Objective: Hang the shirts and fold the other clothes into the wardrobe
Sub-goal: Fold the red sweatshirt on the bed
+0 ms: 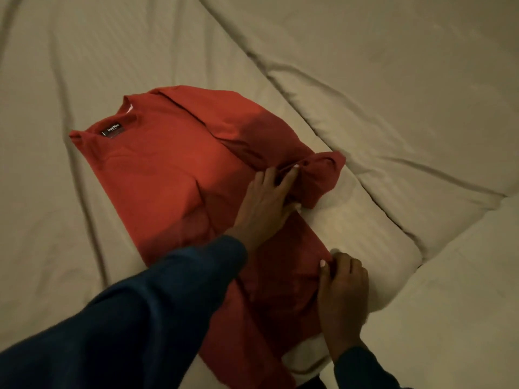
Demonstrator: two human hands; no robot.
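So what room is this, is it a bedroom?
Probably a bedroom. A red T-shirt lies spread on a bed covered with a rumpled beige duvet, and the person's left hand and right hand are folding it there.

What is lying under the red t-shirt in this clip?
The red t-shirt lies on a beige striped bed cover, with a pale pillow under its right edge. Whatever is beneath the shirt's middle is hidden by the fabric.
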